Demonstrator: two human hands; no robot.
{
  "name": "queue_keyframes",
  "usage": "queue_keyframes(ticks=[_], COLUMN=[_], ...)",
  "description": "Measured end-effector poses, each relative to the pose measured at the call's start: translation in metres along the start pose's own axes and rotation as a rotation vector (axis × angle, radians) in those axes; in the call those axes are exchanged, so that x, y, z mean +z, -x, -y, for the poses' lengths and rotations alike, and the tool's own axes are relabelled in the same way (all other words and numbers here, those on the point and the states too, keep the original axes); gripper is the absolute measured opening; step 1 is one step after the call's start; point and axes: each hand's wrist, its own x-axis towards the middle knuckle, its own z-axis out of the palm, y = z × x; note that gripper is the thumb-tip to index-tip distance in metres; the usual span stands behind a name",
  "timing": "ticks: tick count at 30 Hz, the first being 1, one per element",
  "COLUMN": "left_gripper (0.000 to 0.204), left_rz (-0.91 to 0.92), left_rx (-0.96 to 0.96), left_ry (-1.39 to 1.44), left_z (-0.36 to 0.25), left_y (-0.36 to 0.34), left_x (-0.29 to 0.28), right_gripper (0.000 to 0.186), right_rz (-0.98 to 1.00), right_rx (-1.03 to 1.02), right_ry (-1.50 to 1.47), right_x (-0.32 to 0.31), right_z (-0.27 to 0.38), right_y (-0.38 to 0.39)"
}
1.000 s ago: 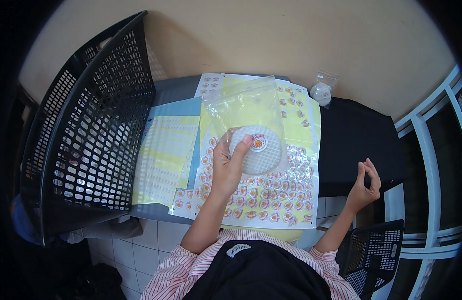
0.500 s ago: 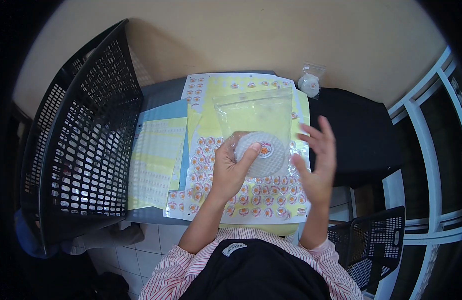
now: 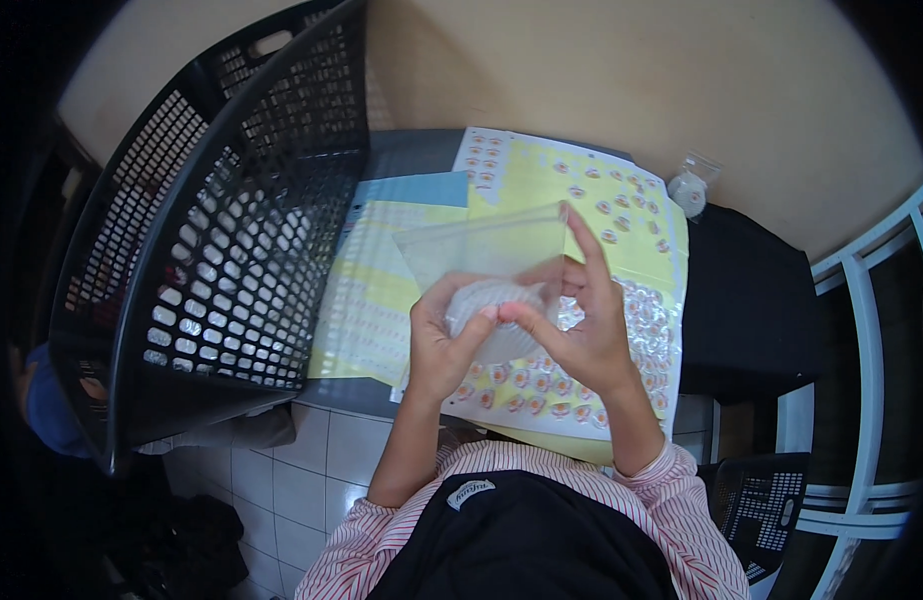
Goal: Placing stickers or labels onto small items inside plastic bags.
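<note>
A clear plastic zip bag (image 3: 482,245) with a white, round, textured item (image 3: 507,345) inside is held between my two hands above the table. My left hand (image 3: 445,345) grips its left side, thumb pressed on the front. My right hand (image 3: 594,330) grips the right side, its thumb tip meeting the left thumb over the item and its index finger stretched up along the bag's edge. The thumbs cover the middle of the item, so its round label is hidden. Beneath lies a yellow and white sheet (image 3: 537,215) bearing several round stickers.
A large black slotted basket (image 3: 232,290) stands on the left, with another person's blue garment (image 3: 52,410) beyond it. Yellow sticker sheets (image 3: 367,330) lie beside it. Back right, a small filled clear bag (image 3: 691,195) stands near a black-covered surface (image 3: 747,300); another black basket (image 3: 757,505) sits lower right.
My right hand, free and spread before, has closed on the bag's right side. My left thumb has moved onto the label, now covered. The whole scene has shifted rightward in view.
</note>
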Motion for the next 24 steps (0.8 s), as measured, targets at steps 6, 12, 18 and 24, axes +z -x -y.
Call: queue_keyframes(ticks=[6, 12, 18, 24], left_gripper=[0.021, 0.023, 0.027, 0.031], left_rz=[0.003, 0.326, 0.358, 0.330], left_rx=[-0.163, -0.310, -0.163, -0.280], left_ry=[-0.042, 0.173, 0.216, 0.097], left_z=[0.000, 0.018, 0.012, 0.008], left_y=[0.046, 0.074, 0.075, 0.087], left_x=[-0.079, -0.141, -0.146, -0.152], right_gripper=[0.081, 0.057, 0.052, 0.048], right_rz=[0.688, 0.559, 0.293, 0.208], right_rx=[0.074, 0.227, 0.181, 0.110], right_ry=[-0.088, 0.077, 0.412, 0.562], right_x=[0.032, 0.108, 0.196, 0.209], right_z=[-0.003, -0.064, -0.090, -0.102], right_y=[-0.027, -0.032, -0.015, -0.004])
